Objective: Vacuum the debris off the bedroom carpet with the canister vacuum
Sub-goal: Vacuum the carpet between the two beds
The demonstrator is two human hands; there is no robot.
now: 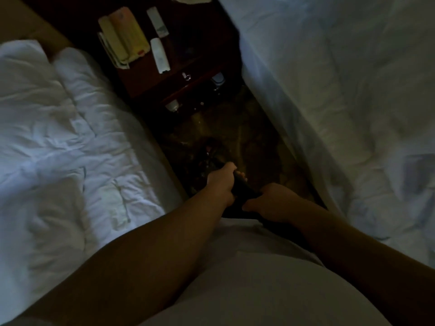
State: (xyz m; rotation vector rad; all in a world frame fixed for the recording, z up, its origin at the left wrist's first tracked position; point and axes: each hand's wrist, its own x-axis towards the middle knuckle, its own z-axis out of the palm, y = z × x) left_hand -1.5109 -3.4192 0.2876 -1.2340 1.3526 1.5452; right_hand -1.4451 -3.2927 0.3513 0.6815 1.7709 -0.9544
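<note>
A black vacuum wand (243, 190) runs from my waist down toward the dark patterned carpet (254, 147) in the narrow aisle between two beds. My left hand (222, 180) grips the wand farther down, fingers curled round it. My right hand (270, 201) grips the wand closer to my body. The wand's lower end and floor head blur into the dark carpet around (211, 151). The canister is out of view. Debris cannot be made out in the dim light.
A white-quilted bed (70, 128) flanks the aisle on the left and another (341, 102) on the right. A dark wooden nightstand (200, 67) closes the far end, carrying a cream telephone (124, 36) and two remotes (160, 55).
</note>
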